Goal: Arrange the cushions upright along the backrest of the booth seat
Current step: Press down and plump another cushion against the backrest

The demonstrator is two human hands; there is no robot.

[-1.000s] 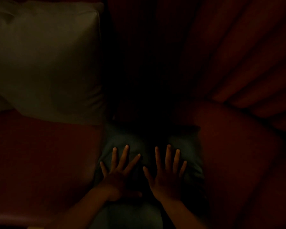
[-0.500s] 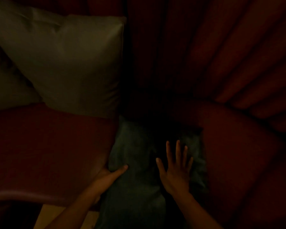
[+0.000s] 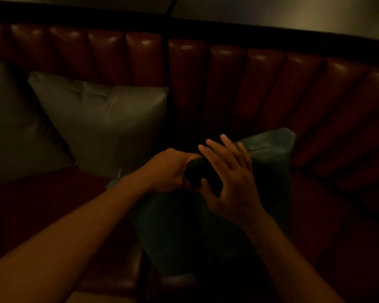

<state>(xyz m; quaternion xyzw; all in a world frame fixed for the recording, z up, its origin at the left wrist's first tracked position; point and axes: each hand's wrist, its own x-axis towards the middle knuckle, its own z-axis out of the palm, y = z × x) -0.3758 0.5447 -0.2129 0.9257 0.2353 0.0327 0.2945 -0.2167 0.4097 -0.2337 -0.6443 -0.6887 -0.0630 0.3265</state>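
A teal cushion (image 3: pixel 269 165) stands tilted on the red booth seat (image 3: pixel 337 204), its far corner close to the red channelled backrest (image 3: pixel 228 84). My left hand (image 3: pixel 169 171) grips a bunched dark fold at the cushion's top edge. My right hand (image 3: pixel 230 178) holds the same fold from the right, thumb hooked round it and fingers spread out straight over the cushion's top. A grey-green cushion (image 3: pixel 109 121) leans upright against the backrest to the left. Another grey cushion (image 3: pixel 7 127) sits further left, partly behind it.
The backrest runs across the whole view, with a dark ledge (image 3: pixel 271 29) on top and a pale wall (image 3: pixel 282 12) above it. Bare red seat lies to the right of the teal cushion. The light is very dim.
Both hands were pressing flat on the teal cushion lying on the seat. Now they hold its top edge and it is raised to a tilted stand. The view has pulled back and up.
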